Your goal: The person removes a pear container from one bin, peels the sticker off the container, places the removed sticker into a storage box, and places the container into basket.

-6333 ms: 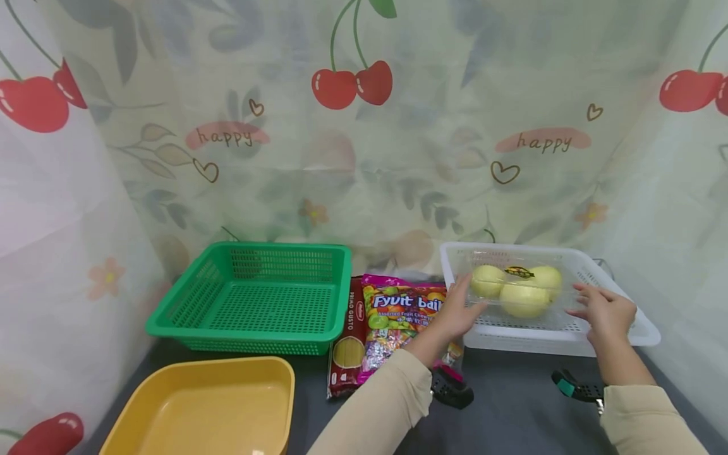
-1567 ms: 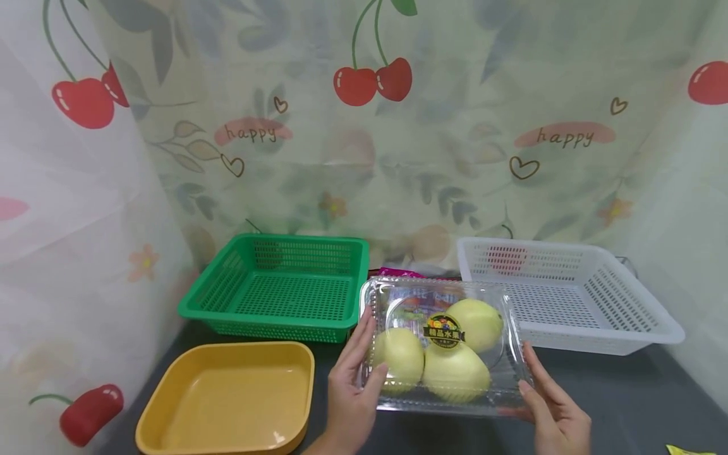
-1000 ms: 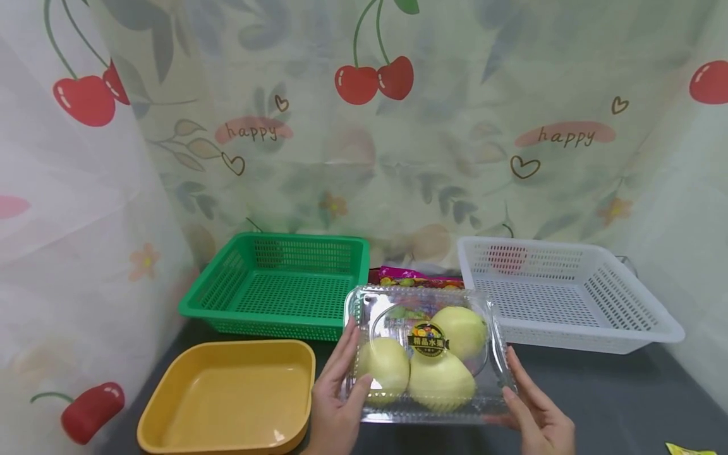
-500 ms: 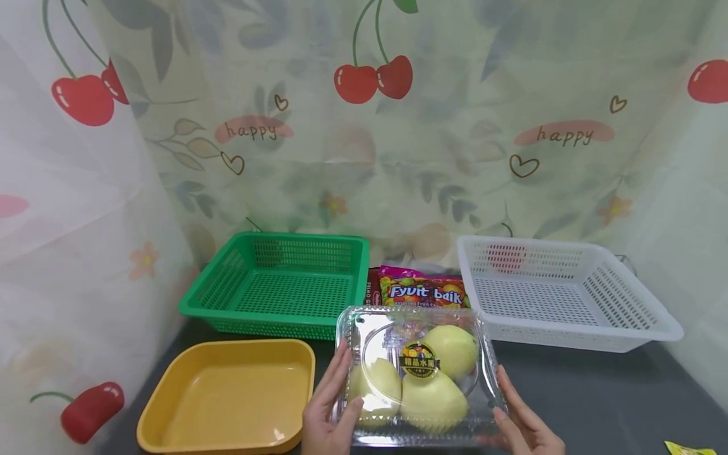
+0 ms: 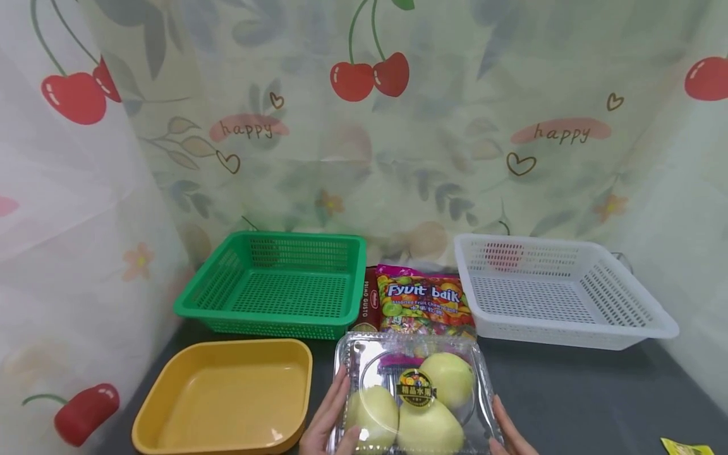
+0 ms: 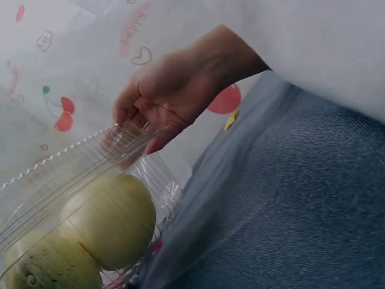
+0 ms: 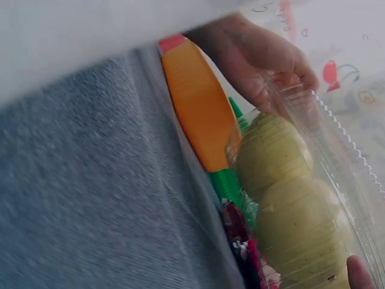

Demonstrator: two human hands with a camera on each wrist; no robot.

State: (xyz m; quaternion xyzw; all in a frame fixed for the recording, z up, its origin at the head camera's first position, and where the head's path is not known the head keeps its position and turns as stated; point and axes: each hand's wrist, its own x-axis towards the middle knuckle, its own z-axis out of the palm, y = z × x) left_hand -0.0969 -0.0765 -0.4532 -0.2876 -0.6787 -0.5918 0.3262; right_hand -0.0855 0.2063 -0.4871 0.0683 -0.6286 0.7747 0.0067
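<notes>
Both hands hold a clear plastic fruit box (image 5: 366, 341) low at the front of the head view, its lid facing up with a round dark label (image 5: 416, 388). Three pale yellow-green fruits (image 5: 447, 380) show through the lid. My left hand (image 5: 327, 420) grips the left side, thumb on top. On the opposite side my right hand (image 5: 510, 433) grips the edge; the frame's bottom cuts both hands off. The left wrist view shows the right hand (image 6: 174, 90) curled round the box's end; the right wrist view shows the left hand (image 7: 264, 60) doing the same.
Behind the box lie a candy bag (image 5: 426, 300) and a dark red pack (image 5: 370, 303), between a green basket (image 5: 284, 323) and a white basket (image 5: 574, 333). A yellow basin (image 5: 227, 392) stands at left. A small yellow packet (image 5: 685, 447) lies front right on the dark table (image 5: 569, 392).
The box of fruit has left the white basket and come toward me. Over the last second and a half both hands lower it and shift it left, uncovering the candy bag.
</notes>
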